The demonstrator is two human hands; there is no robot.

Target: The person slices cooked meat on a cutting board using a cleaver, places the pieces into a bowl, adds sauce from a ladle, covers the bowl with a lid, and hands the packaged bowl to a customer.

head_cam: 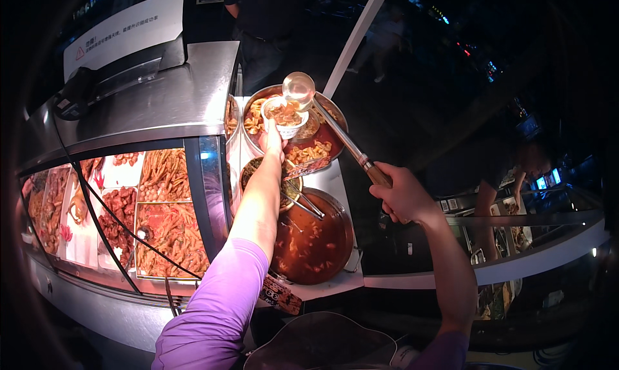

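Observation:
My left hand (273, 140) holds a white paper bowl (290, 131) filled with food, above a large round pan (250, 137) of dumpling-like pieces in red sauce. In my right hand (399, 191) is the wooden handle of a metal ladle (346, 140). The ladle's round head (298, 87) is tipped at the bowl's far rim, over the food. Nearer to me, a wide pot of red-brown broth (312, 244) stands on the white counter. Metal tongs (307, 203) lie across a smaller round container (291, 196), beside my left forearm, which partly hides it.
At the left stands a glass-fronted display case (208, 128) with trays of braised meats (169, 239). Black cables (104, 210) hang before it. A dark scanner-like device (75, 94) and a printed sign (125, 31) are on top. Another person's arm (486, 210) reaches over trays at the right.

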